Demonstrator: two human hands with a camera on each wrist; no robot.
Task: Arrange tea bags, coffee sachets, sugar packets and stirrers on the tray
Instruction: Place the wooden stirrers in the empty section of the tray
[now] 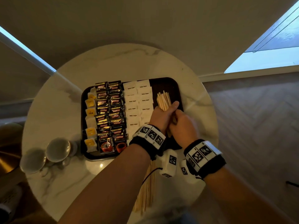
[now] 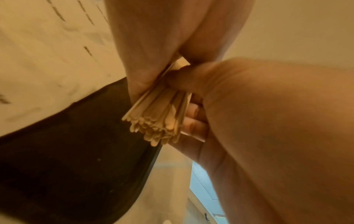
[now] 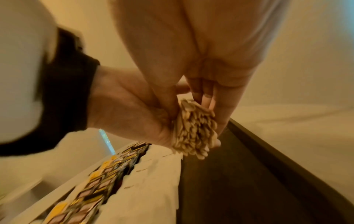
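Both hands are wrapped around one fat bunch of wooden stirrers, the left hand low on the bunch and the right hand just beside it, above the bare right end of the dark tray. The tea bags, coffee sachets and sugar packets already lie in neat rows on the tray, and more sticks wait on the round table. If the hands let go too fast, I think the sticks could fan out, roll onto the sugar packets and mess up the rows, or slip off the tray edge
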